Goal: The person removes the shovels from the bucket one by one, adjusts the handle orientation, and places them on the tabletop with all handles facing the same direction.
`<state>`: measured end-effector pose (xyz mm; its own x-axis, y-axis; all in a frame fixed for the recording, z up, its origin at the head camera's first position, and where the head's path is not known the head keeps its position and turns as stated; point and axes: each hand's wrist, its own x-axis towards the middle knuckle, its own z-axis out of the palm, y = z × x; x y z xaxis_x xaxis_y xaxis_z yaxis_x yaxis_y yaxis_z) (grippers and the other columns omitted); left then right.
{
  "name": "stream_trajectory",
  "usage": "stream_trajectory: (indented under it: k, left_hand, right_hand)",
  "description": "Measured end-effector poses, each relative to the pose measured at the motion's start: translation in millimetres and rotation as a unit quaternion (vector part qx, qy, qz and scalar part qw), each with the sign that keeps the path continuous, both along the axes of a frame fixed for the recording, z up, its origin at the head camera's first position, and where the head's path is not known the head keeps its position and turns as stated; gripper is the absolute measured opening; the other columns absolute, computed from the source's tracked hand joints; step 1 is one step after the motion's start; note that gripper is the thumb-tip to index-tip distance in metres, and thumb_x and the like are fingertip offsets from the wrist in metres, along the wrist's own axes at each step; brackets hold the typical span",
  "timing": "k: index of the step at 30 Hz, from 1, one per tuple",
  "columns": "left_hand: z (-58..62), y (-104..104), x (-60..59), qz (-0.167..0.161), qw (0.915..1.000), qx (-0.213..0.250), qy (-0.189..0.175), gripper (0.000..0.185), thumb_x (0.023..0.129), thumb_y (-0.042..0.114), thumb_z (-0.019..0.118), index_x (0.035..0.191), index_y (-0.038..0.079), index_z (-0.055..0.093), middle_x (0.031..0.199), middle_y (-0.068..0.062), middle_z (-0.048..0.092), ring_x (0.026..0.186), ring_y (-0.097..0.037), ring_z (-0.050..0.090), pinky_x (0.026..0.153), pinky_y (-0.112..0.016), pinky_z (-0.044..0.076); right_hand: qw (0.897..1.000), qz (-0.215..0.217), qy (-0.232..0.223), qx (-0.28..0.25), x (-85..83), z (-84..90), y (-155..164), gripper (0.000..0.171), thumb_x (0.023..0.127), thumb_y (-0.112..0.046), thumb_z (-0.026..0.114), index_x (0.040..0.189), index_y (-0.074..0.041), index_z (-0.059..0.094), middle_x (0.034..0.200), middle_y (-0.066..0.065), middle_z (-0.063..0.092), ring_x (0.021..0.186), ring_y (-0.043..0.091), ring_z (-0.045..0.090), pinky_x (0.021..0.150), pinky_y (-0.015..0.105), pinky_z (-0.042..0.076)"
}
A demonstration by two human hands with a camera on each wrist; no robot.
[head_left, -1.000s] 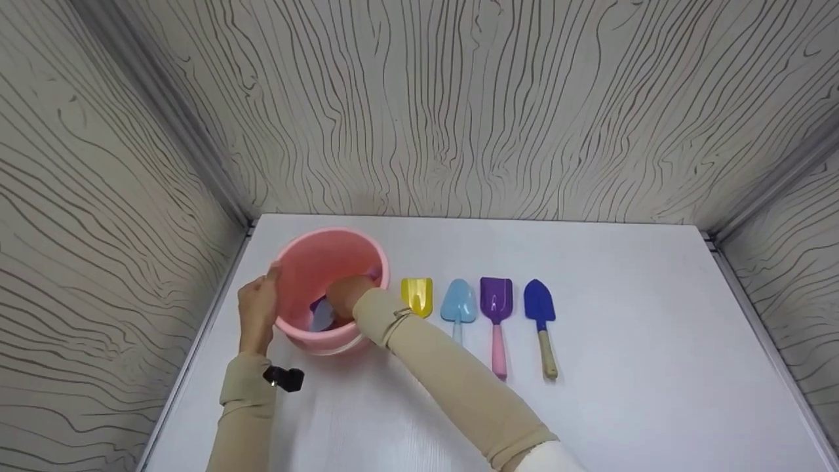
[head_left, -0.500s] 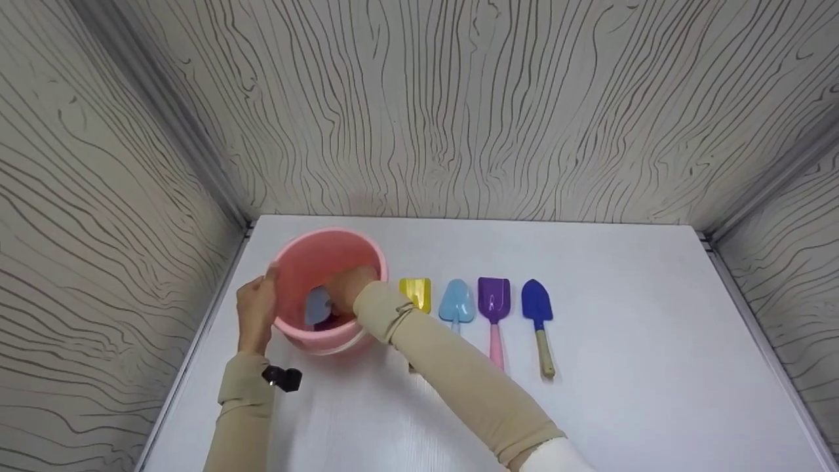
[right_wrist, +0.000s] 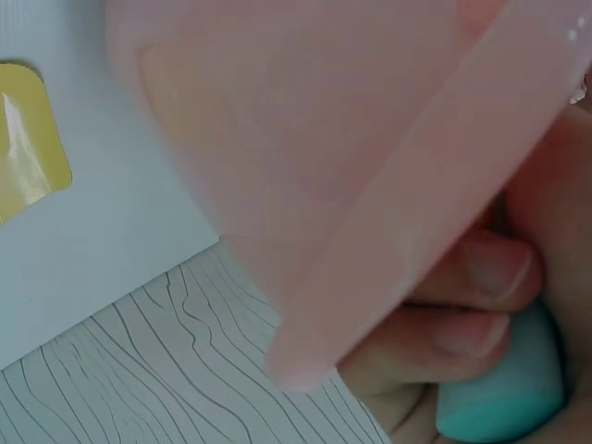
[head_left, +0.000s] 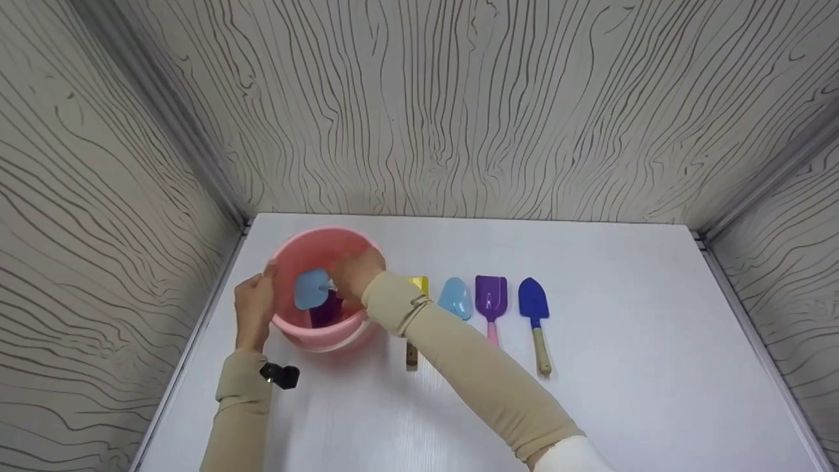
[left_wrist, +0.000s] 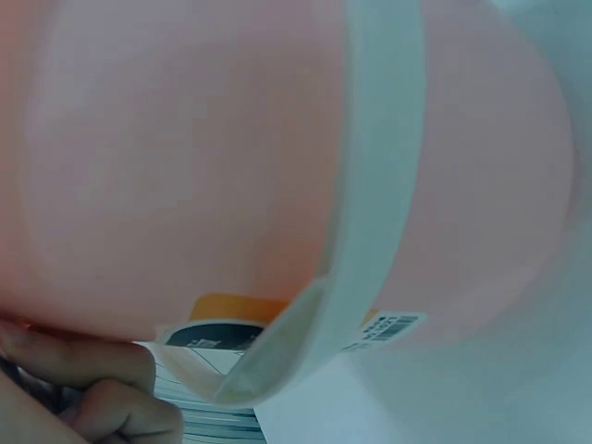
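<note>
Has raised light-blue shovel inside bucket, gripping handle in right hand; keep rim pinched in left hand, lift straight.

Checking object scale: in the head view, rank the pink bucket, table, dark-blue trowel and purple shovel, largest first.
1. Table
2. Pink bucket
3. Purple shovel and dark-blue trowel: unsure, as a sleeve hides the shovel's handle end.

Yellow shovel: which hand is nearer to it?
Right. The right hand is at the opening of the pink bucket, left of the yellow shovel; the left hand holds the bucket's rim, farther left.
</note>
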<state>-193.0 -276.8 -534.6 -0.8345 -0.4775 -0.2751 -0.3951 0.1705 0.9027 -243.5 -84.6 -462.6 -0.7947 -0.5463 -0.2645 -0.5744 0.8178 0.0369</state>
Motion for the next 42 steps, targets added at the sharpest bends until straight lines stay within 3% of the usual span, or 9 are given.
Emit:
stream_trajectory:
  k: [1, 3, 8, 14, 19, 24, 32, 38, 42]
  left_hand:
    - [0.3, 0, 0.1, -0.002, 1.0, 0.0, -0.002, 0.055, 0.108, 0.057, 0.051, 0.074, 0.015, 0.047, 0.072, 0.003, 0.049, 0.074, -0.016, 0.05, 0.07, -0.031, 0.046]
    - [0.7, -1, 0.5, -0.004, 1.0, 0.001, -0.004, 0.055, 0.108, 0.059, 0.051, 0.075, 0.015, 0.047, 0.072, 0.002, 0.049, 0.075, -0.016, 0.05, 0.069, -0.032, 0.046]
    - [0.2, -1, 0.1, -0.008, 1.0, -0.003, 0.0, 0.055, 0.108, 0.058, 0.05, 0.075, 0.015, 0.046, 0.071, 0.003, 0.047, 0.072, -0.015, 0.048, 0.066, -0.031, 0.045]
    - [-3.2, 0, 0.5, -0.006, 1.0, 0.003, 0.002, 0.056, 0.108, 0.058, 0.05, 0.08, 0.01, 0.055, 0.08, -0.002, 0.059, 0.079, -0.018, 0.056, 0.068, -0.029, 0.051]
    - [-4.2, 0, -1.4, -0.001, 0.9999, -0.006, 0.014, 0.057, 0.107, 0.059, 0.052, 0.073, 0.013, 0.05, 0.074, 0.0, 0.055, 0.076, -0.017, 0.053, 0.068, -0.029, 0.048]
    - [-2.1, 0, -0.8, -0.005, 1.0, -0.004, 0.006, 0.058, 0.107, 0.061, 0.051, 0.072, 0.015, 0.049, 0.076, 0.001, 0.055, 0.084, -0.018, 0.053, 0.073, -0.03, 0.048]
    - [-1.6, -1, 0.2, 0.001, 1.0, -0.002, 0.006, 0.056, 0.107, 0.059, 0.051, 0.072, 0.015, 0.049, 0.08, -0.003, 0.055, 0.089, -0.021, 0.054, 0.079, -0.033, 0.046]
    - [-1.4, -1, 0.1, -0.002, 1.0, 0.004, 0.008, 0.056, 0.108, 0.059, 0.05, 0.074, 0.014, 0.051, 0.081, -0.003, 0.057, 0.087, -0.022, 0.055, 0.077, -0.032, 0.046]
    - [-2.0, 0, 0.8, -0.003, 1.0, -0.001, 0.008, 0.056, 0.108, 0.058, 0.05, 0.076, 0.012, 0.051, 0.081, -0.003, 0.056, 0.087, -0.022, 0.055, 0.075, -0.032, 0.047]
  right_hand:
    - [0.999, 0.023, 0.013, 0.028, -0.7, 1.8, 1, 0.015, 0.102, -0.035, 0.071, 0.106, -0.022, 0.076, 0.109, -0.008, 0.075, 0.104, 0.013, 0.069, 0.089, 0.04, 0.06]
    - [0.999, 0.025, 0.002, 0.03, -1.4, 5.2, 4, 0.016, 0.103, -0.036, 0.069, 0.104, -0.022, 0.078, 0.103, -0.007, 0.076, 0.098, 0.013, 0.069, 0.086, 0.042, 0.06]
    - [0.999, 0.038, -0.009, -0.011, -2.3, 11.5, 18, 0.021, 0.104, -0.039, 0.07, 0.105, -0.019, 0.079, 0.099, -0.005, 0.076, 0.091, 0.015, 0.068, 0.089, 0.044, 0.06]
    - [0.996, 0.034, -0.04, -0.067, -2.1, 14.9, 40, 0.022, 0.106, -0.034, 0.067, 0.099, -0.014, 0.073, 0.089, -0.001, 0.067, 0.077, 0.017, 0.058, 0.081, 0.042, 0.061]
    - [0.984, 0.028, -0.084, -0.151, -1.4, 15.4, 60, 0.02, 0.102, -0.024, 0.069, 0.085, -0.013, 0.065, 0.075, -0.001, 0.054, 0.067, 0.015, 0.051, 0.062, 0.029, 0.048]
    - [0.967, 0.006, -0.111, -0.229, 0.3, 14.0, 79, 0.017, 0.098, -0.016, 0.07, 0.084, -0.009, 0.064, 0.071, 0.001, 0.05, 0.057, 0.012, 0.047, 0.053, 0.023, 0.04]
    - [0.953, -0.039, -0.118, -0.276, 5.3, 11.4, 111, 0.003, 0.096, -0.008, 0.069, 0.098, -0.007, 0.072, 0.081, 0.004, 0.055, 0.07, 0.015, 0.053, 0.058, 0.024, 0.048]
    - [0.943, -0.066, -0.119, -0.304, 7.5, 4.3, 139, 0.006, 0.098, -0.006, 0.068, 0.092, -0.007, 0.069, 0.076, 0.002, 0.056, 0.063, 0.012, 0.056, 0.061, 0.026, 0.053]
    - [0.937, -0.081, -0.109, -0.321, 8.4, -3.6, 159, 0.009, 0.096, -0.005, 0.067, 0.088, -0.009, 0.067, 0.072, -0.001, 0.053, 0.062, 0.011, 0.052, 0.061, 0.027, 0.05]
